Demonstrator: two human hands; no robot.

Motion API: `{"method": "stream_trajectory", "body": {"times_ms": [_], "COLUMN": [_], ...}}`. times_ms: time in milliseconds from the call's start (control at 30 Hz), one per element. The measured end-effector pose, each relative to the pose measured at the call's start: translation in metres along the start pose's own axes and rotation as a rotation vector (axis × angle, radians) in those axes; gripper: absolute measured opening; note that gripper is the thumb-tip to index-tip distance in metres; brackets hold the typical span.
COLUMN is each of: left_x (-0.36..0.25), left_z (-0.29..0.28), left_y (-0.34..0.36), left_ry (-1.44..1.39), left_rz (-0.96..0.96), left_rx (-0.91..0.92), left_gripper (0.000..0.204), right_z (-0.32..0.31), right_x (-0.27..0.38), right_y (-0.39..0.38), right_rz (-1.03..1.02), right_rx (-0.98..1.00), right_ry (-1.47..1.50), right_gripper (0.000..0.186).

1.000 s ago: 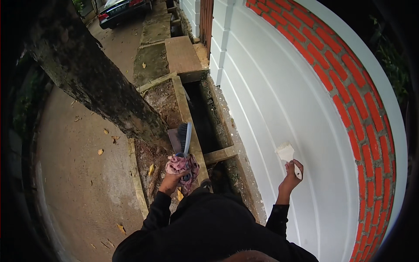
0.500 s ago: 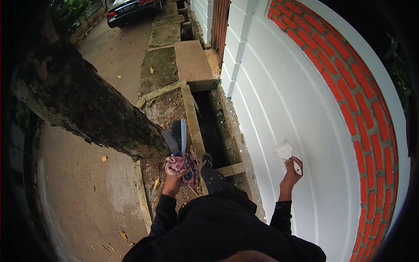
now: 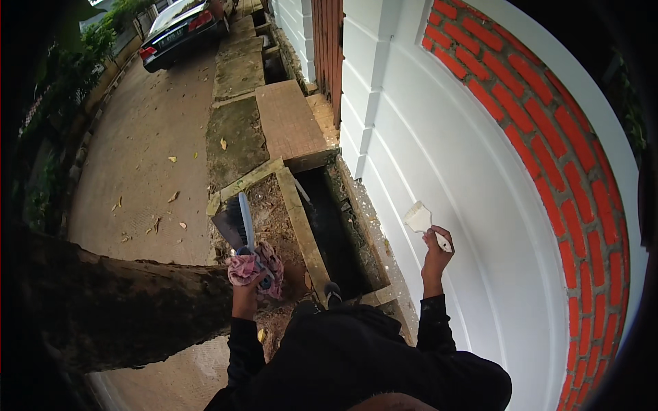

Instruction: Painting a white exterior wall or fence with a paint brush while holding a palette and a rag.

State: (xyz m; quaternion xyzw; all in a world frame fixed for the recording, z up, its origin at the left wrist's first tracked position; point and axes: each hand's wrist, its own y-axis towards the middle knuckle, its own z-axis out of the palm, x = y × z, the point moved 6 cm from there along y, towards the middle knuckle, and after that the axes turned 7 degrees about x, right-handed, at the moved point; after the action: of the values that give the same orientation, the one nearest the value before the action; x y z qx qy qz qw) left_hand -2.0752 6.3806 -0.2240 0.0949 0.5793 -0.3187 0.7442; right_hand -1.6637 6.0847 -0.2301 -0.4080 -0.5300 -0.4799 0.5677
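Note:
In my left hand (image 3: 248,288) is a bunched pink patterned cloth (image 3: 244,270), held together with a blue-handled brush (image 3: 246,220) with dark bristles and a flat grey blade tool (image 3: 228,229), both pointing upward. My right hand (image 3: 436,260) grips a white paint brush (image 3: 418,218) by its handle, its pale bristles pointing up and left. The brush is in front of the white grooved wall (image 3: 466,260); whether it touches the wall I cannot tell.
An open drain channel (image 3: 322,226) runs along the wall, with a concrete ledge (image 3: 301,240) beside it. A tree trunk (image 3: 137,305) stands at left. Ahead are drain cover slabs (image 3: 288,120), a rust-coloured gate (image 3: 325,61) and a parked car (image 3: 178,38). Red brickwork (image 3: 521,116) borders the wall.
I have moved forward along the drain: the tree trunk has dropped lower in the view and the car shows more fully. Both hands still hold their items, shifted slightly left in view.

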Motion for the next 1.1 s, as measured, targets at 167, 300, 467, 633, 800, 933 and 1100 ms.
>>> {"method": "stream_trajectory", "body": {"times_ms": [167, 300, 467, 633, 800, 933, 1100], "left_x": [-0.011, -0.021, -0.007, -0.02, -0.061, -0.083, -0.09], "left_z": [-0.017, -0.018, -0.057, -0.051, -0.016, 0.003, 0.007], "left_y": [0.056, 0.108, 0.196, 0.303, 0.379, 0.401, 0.407], "left_ry": [-0.032, -0.092, -0.137, -0.11, 0.002, -0.004, 0.089], "left_rz": [-0.097, -0.152, -0.282, -0.333, -0.245, -0.218, -0.318], "left_rx": [-0.043, -0.076, -0.074, 0.049, 0.144, 0.165, 0.258], "left_gripper": [0.042, 0.039, 0.042, 0.033, 0.019, 0.021, 0.023], "right_z": [0.044, 0.054, 0.051, 0.065, 0.094, 0.105, 0.111], "right_x": [-0.005, -0.014, 0.005, 0.034, 0.075, 0.07, 0.036], "right_y": [0.033, 0.046, 0.056, 0.069, 0.072, 0.074, 0.123], "right_rz": [-0.007, -0.029, -0.249, -0.458, -0.668, -0.632, -0.632], "right_rx": [-0.018, -0.171, -0.481, -0.701, -0.862, -0.933, -0.96], "right_ry": [0.001, -0.017, -0.164, -0.364, -0.591, -0.693, -0.715], "right_gripper": [0.015, 0.015, 0.009, 0.01, 0.013, 0.016, 0.016]}}
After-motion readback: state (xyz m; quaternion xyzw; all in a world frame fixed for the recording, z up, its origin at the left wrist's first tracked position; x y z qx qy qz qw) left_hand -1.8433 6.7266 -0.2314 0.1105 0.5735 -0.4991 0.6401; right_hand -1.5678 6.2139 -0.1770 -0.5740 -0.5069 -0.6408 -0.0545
